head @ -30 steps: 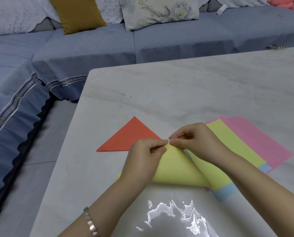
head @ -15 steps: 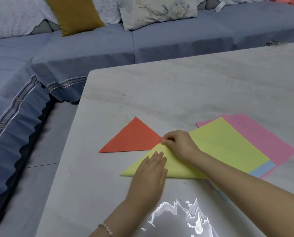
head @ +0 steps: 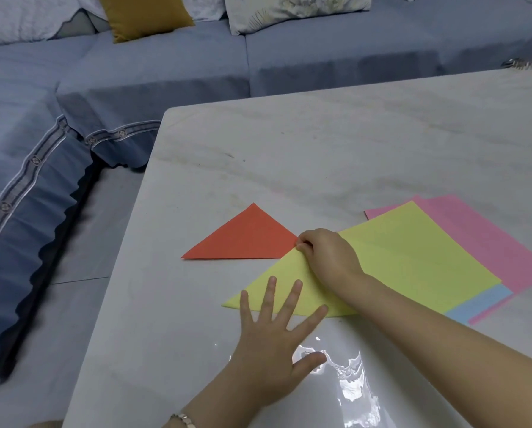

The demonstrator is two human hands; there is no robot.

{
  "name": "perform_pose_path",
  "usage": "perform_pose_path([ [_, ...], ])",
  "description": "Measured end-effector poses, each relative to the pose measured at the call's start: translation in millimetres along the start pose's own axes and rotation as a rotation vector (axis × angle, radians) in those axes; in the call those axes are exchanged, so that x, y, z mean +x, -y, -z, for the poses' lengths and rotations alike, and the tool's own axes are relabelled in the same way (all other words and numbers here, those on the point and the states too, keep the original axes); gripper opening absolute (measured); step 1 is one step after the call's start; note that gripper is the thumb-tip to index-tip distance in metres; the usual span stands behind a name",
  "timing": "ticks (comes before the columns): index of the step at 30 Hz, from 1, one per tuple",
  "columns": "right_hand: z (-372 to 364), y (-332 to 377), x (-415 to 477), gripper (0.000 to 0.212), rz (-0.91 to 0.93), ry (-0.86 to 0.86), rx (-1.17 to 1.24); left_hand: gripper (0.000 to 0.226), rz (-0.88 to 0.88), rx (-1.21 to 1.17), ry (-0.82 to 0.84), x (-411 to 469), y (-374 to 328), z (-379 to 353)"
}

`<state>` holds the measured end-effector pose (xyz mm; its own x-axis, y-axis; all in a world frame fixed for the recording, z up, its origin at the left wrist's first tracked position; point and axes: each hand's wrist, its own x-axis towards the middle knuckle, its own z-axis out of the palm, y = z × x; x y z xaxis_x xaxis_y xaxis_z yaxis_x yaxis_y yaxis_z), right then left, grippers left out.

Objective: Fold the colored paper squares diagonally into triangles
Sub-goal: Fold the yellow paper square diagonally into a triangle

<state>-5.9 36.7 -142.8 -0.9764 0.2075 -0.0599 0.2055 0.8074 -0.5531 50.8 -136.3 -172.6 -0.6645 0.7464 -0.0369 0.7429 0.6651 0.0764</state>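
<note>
A yellow paper folded into a triangle [head: 277, 274] lies flat on the white table [head: 320, 143]. My left hand [head: 274, 344] rests open with spread fingers, the fingertips pressing the triangle's near fold edge. My right hand [head: 328, 256] has its fingers closed down on the triangle's top corner. An orange folded triangle [head: 246, 237] lies just left of that corner. To the right sits a stack of flat squares: a yellow sheet [head: 413, 257] on top, a blue sheet [head: 481, 299] and pink sheets [head: 487, 239] under it.
The table's left edge [head: 116, 273] drops to a grey floor beside a blue sofa [head: 165, 72] with cushions. A small metal object [head: 521, 63] lies at the table's far right edge. Glare from a lamp shows on the near table surface.
The yellow sheet was folded over and laid flat. My left hand left the top corner, moved down to the fold edge and spread its fingers. My right hand stays on the corner.
</note>
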Motion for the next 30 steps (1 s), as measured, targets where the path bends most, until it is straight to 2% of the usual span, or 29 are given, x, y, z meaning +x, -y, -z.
perform_pose_path([
  [10,-7,-3,-6,0.021,0.013,-0.050,0.037,0.049,0.101,-0.011,-0.020,-23,13,1],
  [14,-8,-4,-8,0.021,0.005,-0.063,0.054,0.056,0.243,-0.074,-0.042,-32,22,6],
  [18,-8,-4,-8,0.020,0.004,-0.067,0.066,0.070,0.381,-0.008,-0.102,-46,41,16],
  [23,-10,-7,-8,0.019,0.003,-0.080,0.077,0.073,0.560,0.032,-0.130,-50,51,26],
  [25,-10,-7,-8,0.019,-0.006,-0.076,0.079,0.061,0.601,0.022,-0.189,-42,47,27],
  [26,-10,-7,-9,0.019,-0.003,-0.075,0.079,0.056,0.578,0.001,-0.248,-36,44,27],
  [28,-10,-7,-9,0.019,-0.001,-0.075,0.084,0.053,0.402,-0.063,-0.330,-22,33,26],
  [30,-9,-7,-9,0.018,0.011,-0.077,0.083,0.053,0.210,-0.101,-0.297,-7,20,22],
])
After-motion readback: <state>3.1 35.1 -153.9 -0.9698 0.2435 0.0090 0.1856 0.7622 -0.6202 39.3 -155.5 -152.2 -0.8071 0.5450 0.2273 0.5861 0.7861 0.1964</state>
